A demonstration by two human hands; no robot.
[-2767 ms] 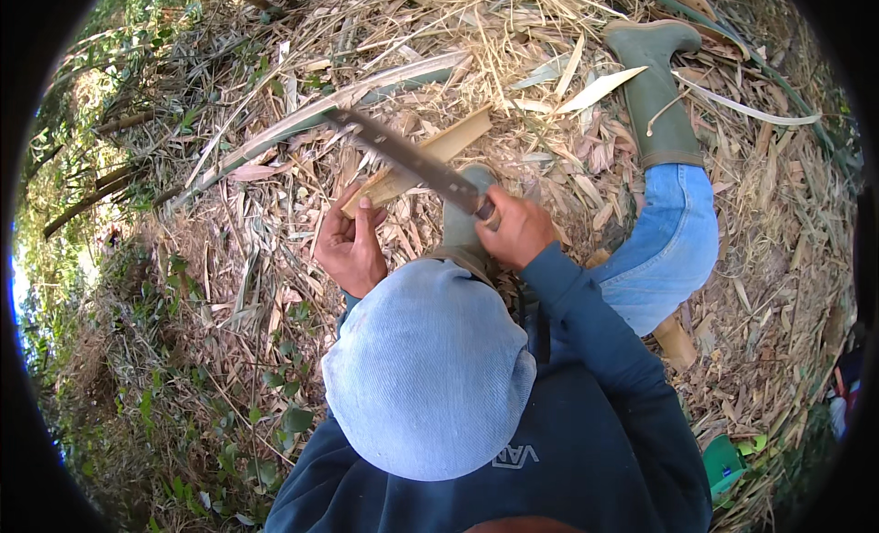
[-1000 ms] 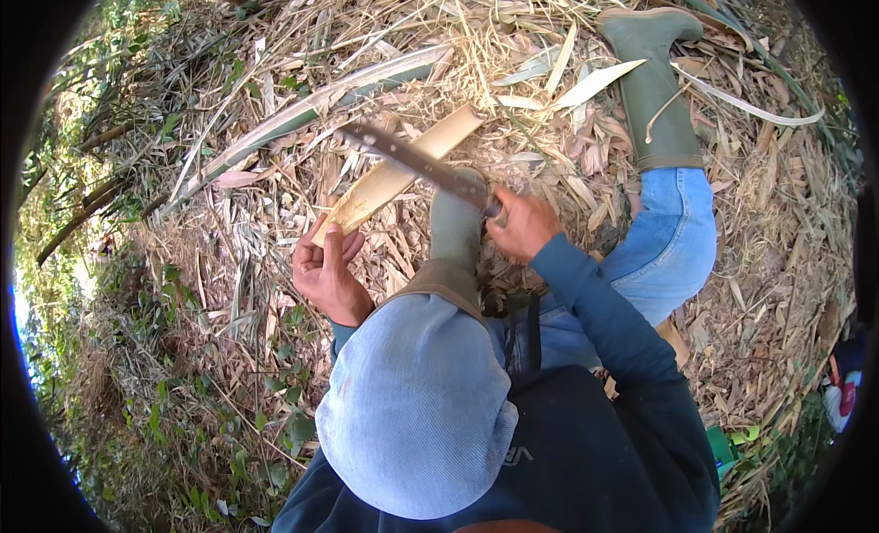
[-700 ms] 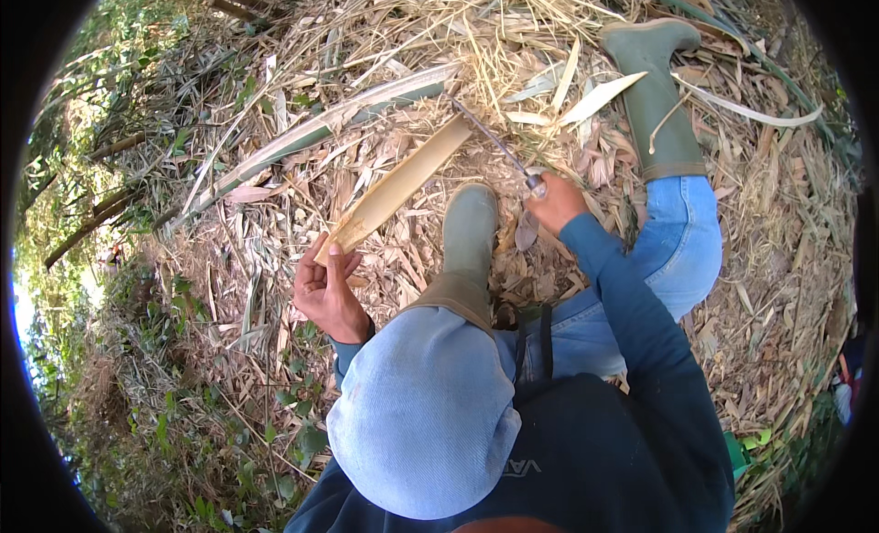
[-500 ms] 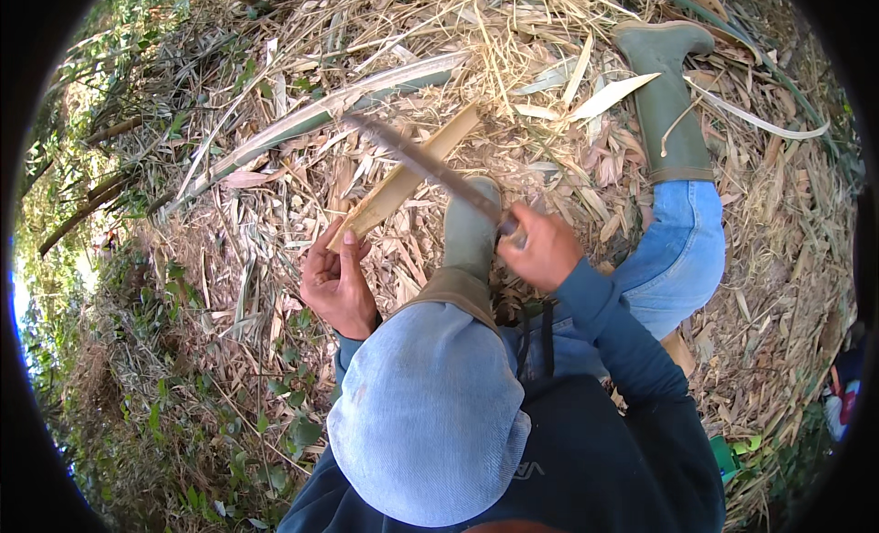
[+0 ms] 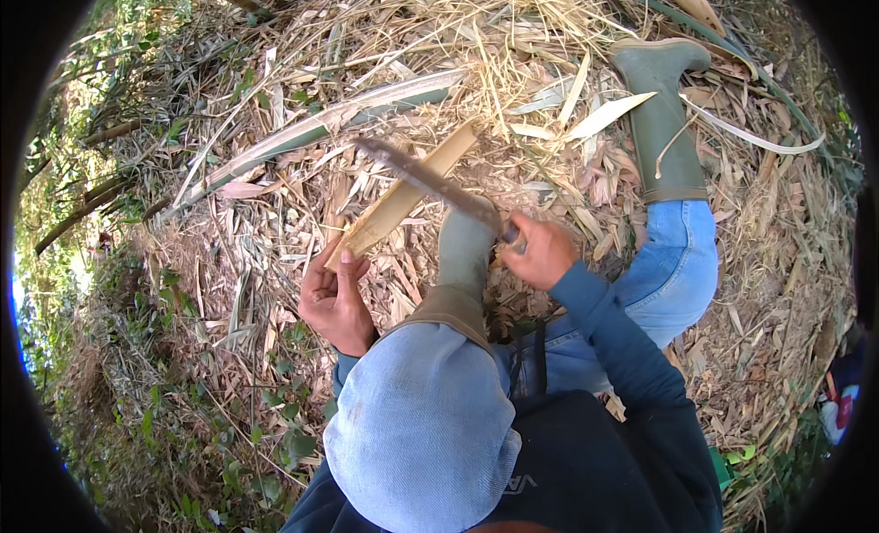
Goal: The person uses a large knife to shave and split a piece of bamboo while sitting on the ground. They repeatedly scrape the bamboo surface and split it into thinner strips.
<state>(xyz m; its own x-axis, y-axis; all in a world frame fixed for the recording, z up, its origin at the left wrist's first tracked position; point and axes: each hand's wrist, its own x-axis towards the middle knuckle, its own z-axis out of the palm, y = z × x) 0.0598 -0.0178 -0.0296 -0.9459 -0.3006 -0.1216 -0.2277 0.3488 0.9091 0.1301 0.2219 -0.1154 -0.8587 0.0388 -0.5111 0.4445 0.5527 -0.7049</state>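
Observation:
My left hand (image 5: 337, 299) pinches the near end of a flat, pale yellow strip of split bamboo (image 5: 389, 214), thumb on top and fingers beneath. The strip slants up and away to the right, past my boot. In my right hand (image 5: 540, 251) is the handle of a machete (image 5: 426, 179), fingers wrapped round it. Its long, dark, stained blade points to the far left and crosses over the middle of the strip. Whether blade and strip touch, I cannot tell.
My green rubber boots, one (image 5: 469, 249) by the strip and one (image 5: 668, 121) stretched out at the right, rest on dry leaf litter. A long split bamboo stalk (image 5: 311, 125) lies at the far left. Pale shavings (image 5: 522, 29) are heaped at the back. Green plants (image 5: 275, 432) grow at the left.
Both hands keep their holds. The machete and the strip's far end sit slightly lower in the picture, while the whole view has shifted a little.

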